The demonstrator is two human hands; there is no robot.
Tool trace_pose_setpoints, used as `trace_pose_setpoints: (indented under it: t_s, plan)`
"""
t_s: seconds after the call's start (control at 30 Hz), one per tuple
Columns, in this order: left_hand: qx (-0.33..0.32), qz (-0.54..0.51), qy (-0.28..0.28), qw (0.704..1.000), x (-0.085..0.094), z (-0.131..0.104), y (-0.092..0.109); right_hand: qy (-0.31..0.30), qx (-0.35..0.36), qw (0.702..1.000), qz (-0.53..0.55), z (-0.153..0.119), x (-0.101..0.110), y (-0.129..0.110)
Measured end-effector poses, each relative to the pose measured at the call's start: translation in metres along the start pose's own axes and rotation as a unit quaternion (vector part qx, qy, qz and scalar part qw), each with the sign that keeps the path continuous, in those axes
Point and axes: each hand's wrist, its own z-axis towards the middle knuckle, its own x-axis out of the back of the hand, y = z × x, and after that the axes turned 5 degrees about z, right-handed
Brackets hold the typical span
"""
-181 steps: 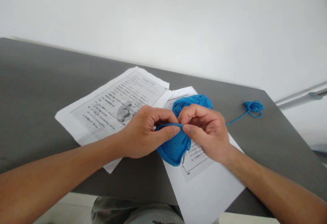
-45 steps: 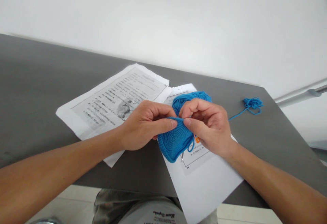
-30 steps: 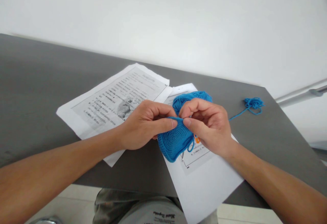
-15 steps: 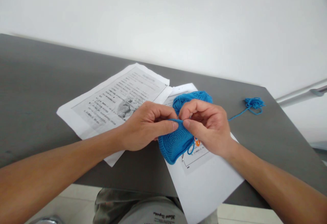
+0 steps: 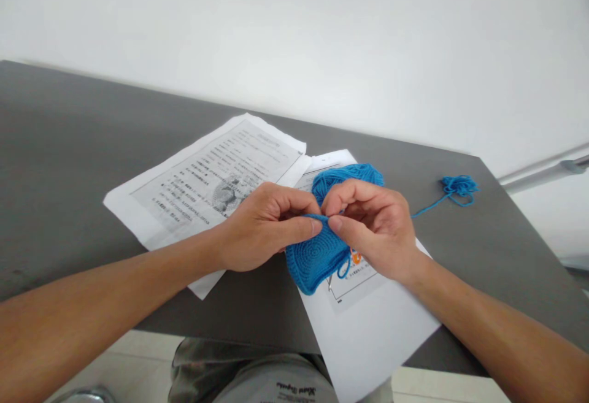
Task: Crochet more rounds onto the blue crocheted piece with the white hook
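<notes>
A blue crochet piece [image 5: 317, 256], worked in rounds, is held up between my two hands over the printed sheets. My left hand [image 5: 262, 225] pinches its upper edge between thumb and fingers. Close beside it, the thumb and forefinger of my right hand [image 5: 377, 225] pinch the same edge. A loop of blue yarn hangs from the lower right of the piece. An orange stitch marker [image 5: 356, 257] shows below my right thumb. The tip of a thin metal tool [image 5: 329, 283] peeks out by the piece; the rest is hidden. Behind my right hand lies a blue yarn skein [image 5: 345, 176].
One printed sheet [image 5: 184, 188] with a picture lies left on the grey table [image 5: 83, 139]. A second sheet [image 5: 368, 335] lies beneath my hands and overhangs the front edge. A small tangle of blue yarn [image 5: 459, 188] sits at the right, its strand running toward my right hand.
Almost nothing differs. Both hands keep their pinch on the crochet piece, and the view has shifted very slightly.
</notes>
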Motion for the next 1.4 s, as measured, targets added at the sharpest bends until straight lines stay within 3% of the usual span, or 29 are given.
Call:
trace_pose_setpoints:
  t_s: [0.23,0.37,0.47,0.7,1.4]
  plan:
    - [-0.031,0.013,0.006,0.999,-0.0006,0.0012,-0.0003,0.028,0.013,0.999,-0.042,-0.0007,0.0009,0.0017]
    - [-0.016,0.011,0.007,1.000,-0.0008,0.0017,-0.0003,0.057,0.024,0.997,-0.042,0.0008,0.0025,0.0017]
    - [-0.001,0.016,0.038,0.999,-0.0020,0.0027,-0.0002,0.072,0.028,0.997,-0.030,0.0023,0.0031,0.0015]
    - [-0.006,0.022,0.079,0.997,-0.0032,0.0027,-0.0004,0.060,0.032,0.998,-0.007,0.0017,0.0020,0.0039]
    - [-0.029,0.035,0.059,0.997,-0.0005,0.0022,0.0012,0.032,0.032,0.999,0.024,0.0007,0.0017,0.0050]
